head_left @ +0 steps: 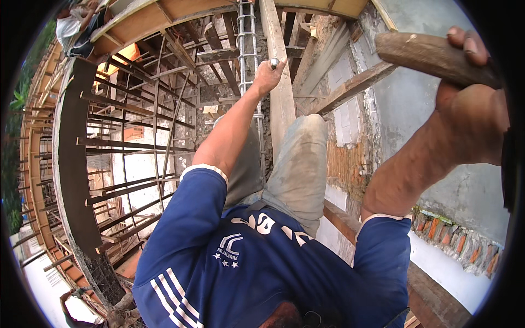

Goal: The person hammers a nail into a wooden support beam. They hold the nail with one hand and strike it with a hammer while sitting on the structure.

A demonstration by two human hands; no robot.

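Observation:
My left hand point(266, 79) is closed round a metal tool point(275, 63); only its shiny round end shows, and the rest is hidden in the fist. That hand is beside a long wooden beam point(281, 112) running away between my knees. Raised at the right, my right hand point(467, 101) grips a thick, rough piece of wood point(429, 54), with fingers over its top edge and the palm underneath. A narrow steel rebar cage point(249, 54) runs along the left side of the beam, just beyond my left hand.
Below on the left is a lattice of timber props and poles point(156, 123). A dark upright board point(74, 164) stands there. A grey plastered wall point(437, 180) rises at the right, with a slanting timber point(355, 87) near it. Another person point(74, 27) is at the far left.

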